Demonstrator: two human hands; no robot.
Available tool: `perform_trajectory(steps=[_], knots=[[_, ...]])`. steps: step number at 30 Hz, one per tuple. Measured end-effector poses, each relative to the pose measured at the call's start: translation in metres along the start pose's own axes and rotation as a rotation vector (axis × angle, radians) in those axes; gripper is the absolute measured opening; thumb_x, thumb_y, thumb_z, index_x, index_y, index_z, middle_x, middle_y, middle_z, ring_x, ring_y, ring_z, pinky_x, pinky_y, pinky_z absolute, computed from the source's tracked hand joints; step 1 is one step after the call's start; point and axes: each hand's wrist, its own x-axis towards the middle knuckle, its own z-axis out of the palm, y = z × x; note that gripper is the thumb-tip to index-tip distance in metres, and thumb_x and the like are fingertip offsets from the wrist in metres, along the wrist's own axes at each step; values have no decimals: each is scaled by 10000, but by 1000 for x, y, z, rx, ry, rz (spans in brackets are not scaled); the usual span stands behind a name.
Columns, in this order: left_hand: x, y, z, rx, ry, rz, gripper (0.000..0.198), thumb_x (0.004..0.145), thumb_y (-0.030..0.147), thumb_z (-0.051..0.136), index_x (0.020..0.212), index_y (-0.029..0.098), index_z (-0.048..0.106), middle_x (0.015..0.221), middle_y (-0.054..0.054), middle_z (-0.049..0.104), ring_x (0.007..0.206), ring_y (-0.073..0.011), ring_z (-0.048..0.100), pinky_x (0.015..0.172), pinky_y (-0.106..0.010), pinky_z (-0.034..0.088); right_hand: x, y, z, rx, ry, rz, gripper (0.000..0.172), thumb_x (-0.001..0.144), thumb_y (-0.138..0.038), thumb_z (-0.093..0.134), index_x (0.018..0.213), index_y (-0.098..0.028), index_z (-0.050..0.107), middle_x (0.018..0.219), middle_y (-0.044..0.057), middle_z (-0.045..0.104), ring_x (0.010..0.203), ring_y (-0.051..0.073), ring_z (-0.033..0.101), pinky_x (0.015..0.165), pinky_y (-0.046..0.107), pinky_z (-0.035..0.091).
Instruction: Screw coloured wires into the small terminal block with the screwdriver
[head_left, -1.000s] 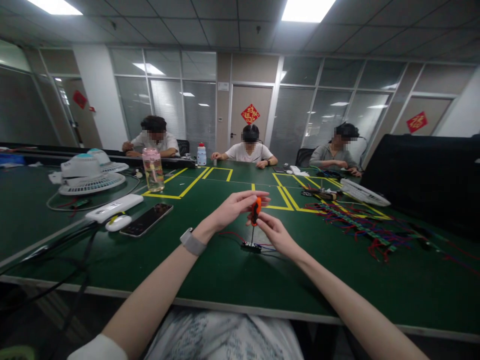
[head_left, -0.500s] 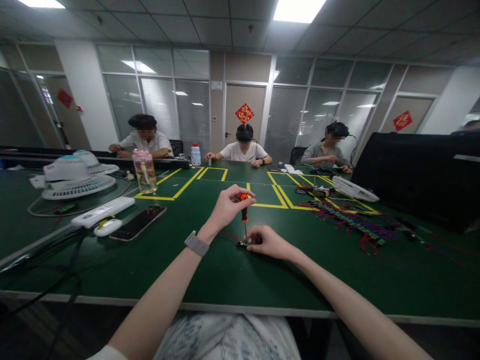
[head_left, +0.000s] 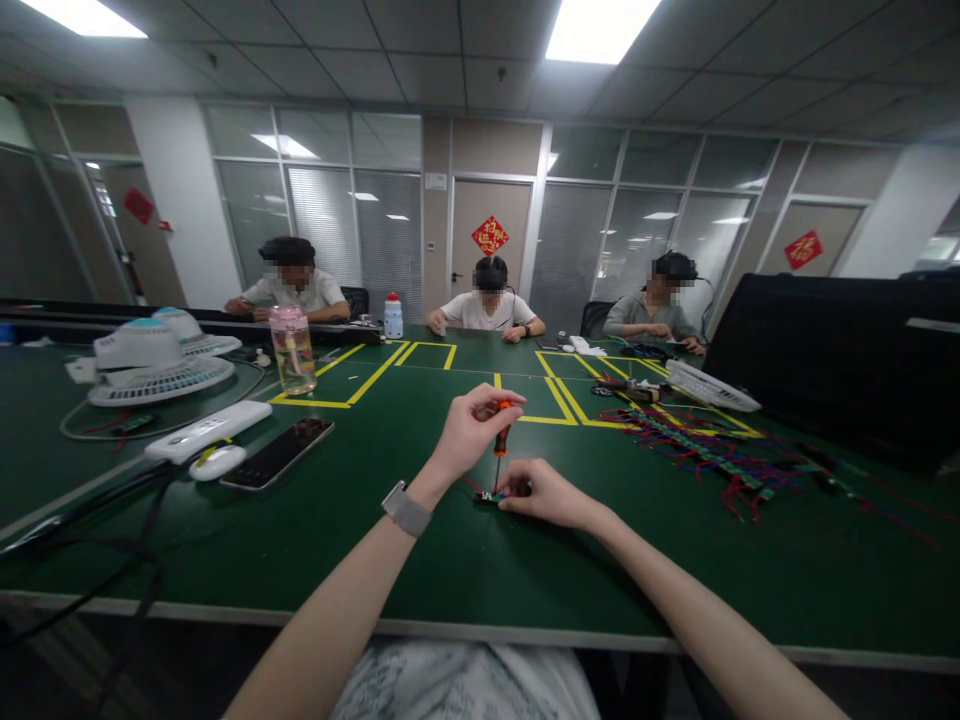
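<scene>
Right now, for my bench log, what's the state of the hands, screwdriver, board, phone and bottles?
Left hand: closed on screwdriver
Right hand: at circuit board, grip unclear
Screwdriver: near upright, tip down
Circuit board: lying flat, wired
Phone: screen up
Near bottle: upright, lidded
Far bottle: upright, capped

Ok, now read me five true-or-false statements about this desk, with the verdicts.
1. The left hand holds an orange-and-black screwdriver. True.
2. The phone stands on edge. False: it lies flat.
3. The pink-lidded bottle stands upright. True.
4. The right hand holds that bottle. False: its fingers hold the small circuit board.
5. Three people sit across the table. True.
</scene>
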Motion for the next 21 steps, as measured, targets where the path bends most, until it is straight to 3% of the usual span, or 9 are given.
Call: perform_trajectory(steps=[2,5,8,12,17,21], knots=[[-3,-1,-1,125,75,69,195,767,341,661,856,177,716,840,-38,604,752,-138,581,679,-245,481,0,-1,-1,5,-7,2,137,701,-224,687,812,-144,681,667,-6,601,596,111,522,568,222,402],[-6,0,-5,207,96,125,252,877,325,510,959,199,713,945,-60,611,906,-162,584,828,-279,464,0,-2,-2,16,-13,5,152,697,-228,691,822,-141,682,677,-5,602,597,110,515,563,221,398],[-4,-1,-9,30,14,50,297,903,291,453,1078,184,668,1055,-78,636,971,-181,606,890,-321,463,1,0,-2,48,-15,24,147,687,-220,696,809,-139,677,670,-7,600,597,110,520,567,223,403],[-1,-4,-10,-160,-62,-94,303,838,319,572,1075,149,655,957,-80,674,832,-177,643,804,-326,508,2,0,-2,91,-25,59,146,678,-220,702,796,-139,673,659,-10,600,605,115,536,581,229,417],[-6,-7,-6,115,75,18,232,793,353,633,933,180,702,951,-58,595,804,-147,596,702,-253,497,2,-2,-3,120,-28,64,193,676,-265,720,812,-132,683,669,-7,609,606,114,539,581,229,415],[-8,-8,-6,355,143,143,301,900,309,466,1128,247,652,1178,-76,511,1032,-171,554,958,-333,432,2,-1,-4,116,-44,56,215,683,-272,719,836,-125,689,667,-7,613,596,108,530,567,221,405]])
